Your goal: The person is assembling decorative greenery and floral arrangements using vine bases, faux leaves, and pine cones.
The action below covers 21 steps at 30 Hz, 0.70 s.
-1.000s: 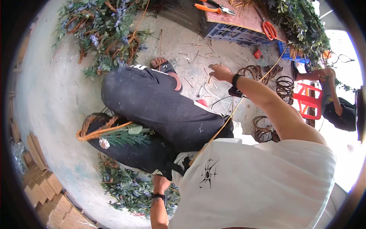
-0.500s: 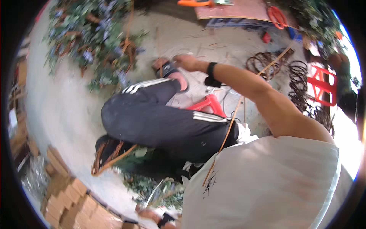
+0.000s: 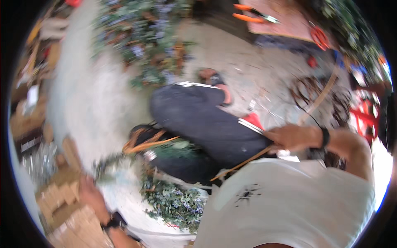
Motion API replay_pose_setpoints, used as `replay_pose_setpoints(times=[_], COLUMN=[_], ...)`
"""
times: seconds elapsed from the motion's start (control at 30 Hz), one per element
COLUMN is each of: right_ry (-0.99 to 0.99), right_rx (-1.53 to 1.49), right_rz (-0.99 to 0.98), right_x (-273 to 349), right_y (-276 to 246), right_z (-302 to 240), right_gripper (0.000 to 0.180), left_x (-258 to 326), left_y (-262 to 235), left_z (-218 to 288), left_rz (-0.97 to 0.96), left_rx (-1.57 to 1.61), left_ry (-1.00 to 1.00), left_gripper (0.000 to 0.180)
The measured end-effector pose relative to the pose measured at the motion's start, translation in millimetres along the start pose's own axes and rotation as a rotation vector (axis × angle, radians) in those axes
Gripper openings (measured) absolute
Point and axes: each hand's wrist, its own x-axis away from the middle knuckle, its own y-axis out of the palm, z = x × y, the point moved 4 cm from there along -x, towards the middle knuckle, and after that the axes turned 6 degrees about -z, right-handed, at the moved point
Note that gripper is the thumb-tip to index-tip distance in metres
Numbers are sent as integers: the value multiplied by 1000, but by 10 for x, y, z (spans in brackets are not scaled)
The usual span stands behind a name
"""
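Note:
My right hand (image 3: 293,137) is closed around a long, thin light-brown cane strip (image 3: 244,163) beside my thigh. The strip runs on past the hand toward the upper right. My left hand (image 3: 94,198) reaches out at the lower left, over or beside the brown cardboard boxes (image 3: 66,223); its fingers are smeared by motion. Between my legs lies a ring of bent brown vines (image 3: 142,144) with green sprigs (image 3: 182,149), partly hidden by my dark trousers. A leafy bunch with small purple flowers (image 3: 175,204) rests on the floor between my left arm and my leg.
More purple-flowered greenery (image 3: 144,45) stands at the upper left. Orange-handled pliers (image 3: 256,16) lie on a pinkish board (image 3: 285,6), with red-handled scissors (image 3: 319,38) at its edge. Coiled brown vines (image 3: 308,91) and a red stool (image 3: 366,115) are at the right.
My right hand has come back from beside my foot to my thigh and now grips the cane strip. My left hand has moved away from the leafy bunch toward the boxes. The view has shifted.

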Motion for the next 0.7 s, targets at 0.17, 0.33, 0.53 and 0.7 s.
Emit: replay_pose_setpoints(times=[0.17, 0.33, 0.53, 0.7], right_ry=[-198, -465, -1217, -1120], right_rx=[174, -157, -440, 184], right_rz=[280, 912, 774, 922], right_x=[141, 55, -610, -1089], right_y=[-185, -1476, -2113, -2533], right_z=[-381, -905, -3441, -3772], right_gripper=[21, 47, 40, 39], left_x=[-216, -472, -478, -370], left_y=[-513, -586, -1002, -1187], left_z=[-499, -2, 913, 1051], left_rz=[593, 892, 929, 927], left_rx=[134, 931, 1069, 1256], left_ry=[-100, -21, 60, 127], left_gripper=[19, 11, 31, 33])
